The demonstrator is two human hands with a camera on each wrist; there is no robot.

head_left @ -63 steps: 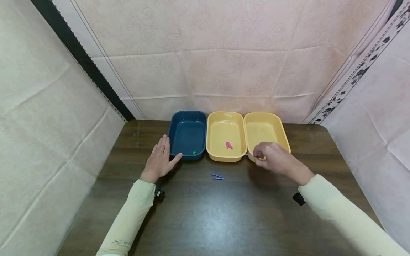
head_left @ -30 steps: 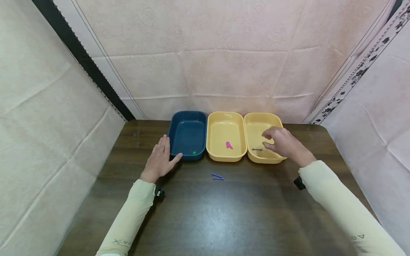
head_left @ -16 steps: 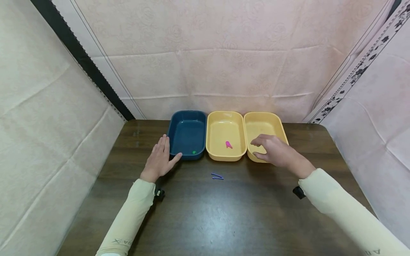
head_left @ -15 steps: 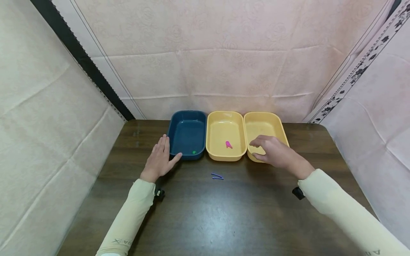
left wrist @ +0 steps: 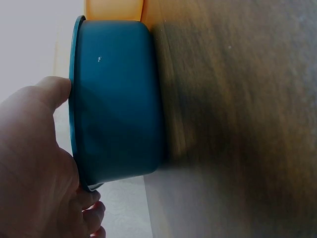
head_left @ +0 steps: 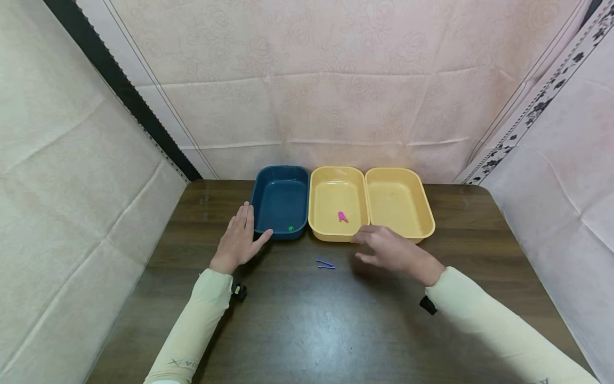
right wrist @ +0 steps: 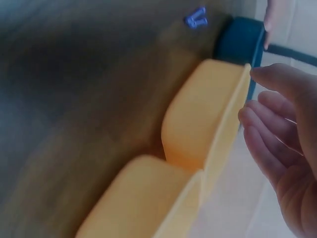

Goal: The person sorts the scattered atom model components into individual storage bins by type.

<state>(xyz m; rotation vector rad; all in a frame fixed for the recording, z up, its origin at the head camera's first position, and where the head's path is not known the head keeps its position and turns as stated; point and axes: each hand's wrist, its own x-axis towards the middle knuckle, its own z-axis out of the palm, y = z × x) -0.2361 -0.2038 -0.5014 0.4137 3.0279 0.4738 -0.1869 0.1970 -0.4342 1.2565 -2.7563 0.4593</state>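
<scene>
My left hand (head_left: 238, 242) lies against the left side of the blue tray (head_left: 282, 200), fingers straight and thumb on its near rim. In the left wrist view, the thumb (left wrist: 57, 90) touches that rim. My right hand (head_left: 388, 249) hovers over the near edge of the right yellow tray (head_left: 400, 200), its fingers loosely bent with nothing visible between them. Two small purple sticks (head_left: 326, 268) lie on the table to its left. In the middle yellow tray (head_left: 336, 192) sits a small pink forked piece (head_left: 342, 217). A small green piece (head_left: 291, 229) is in the blue tray.
The three trays stand side by side at the back of the dark wooden table (head_left: 297, 325). Behind them hangs a pale patterned cloth (head_left: 307, 112), with more cloth along both sides.
My right hand let go of a purple stick in the right yellow tray, then moved toward me and left, past the near rim. That stick is out of sight now. My left hand stayed put.
</scene>
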